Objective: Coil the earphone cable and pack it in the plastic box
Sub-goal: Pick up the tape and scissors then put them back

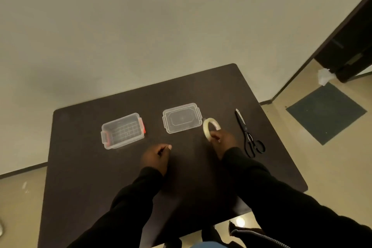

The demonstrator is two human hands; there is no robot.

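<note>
A clear plastic box with red latches stands open on the dark table, left of centre. Its clear lid lies flat to the right of it. My right hand grips a roll of clear tape, held on edge just right of the lid. My left hand rests on the table in front of the box and lid, fingers curled, thumb and fingertips pinched; whether something thin and dark lies in them is too dim to tell. No earphone cable can be made out against the dark tabletop.
Black-handled scissors lie near the table's right edge, beside my right hand. The table's far edge meets a pale wall. On the floor to the right are a dark mat and a crumpled white tissue.
</note>
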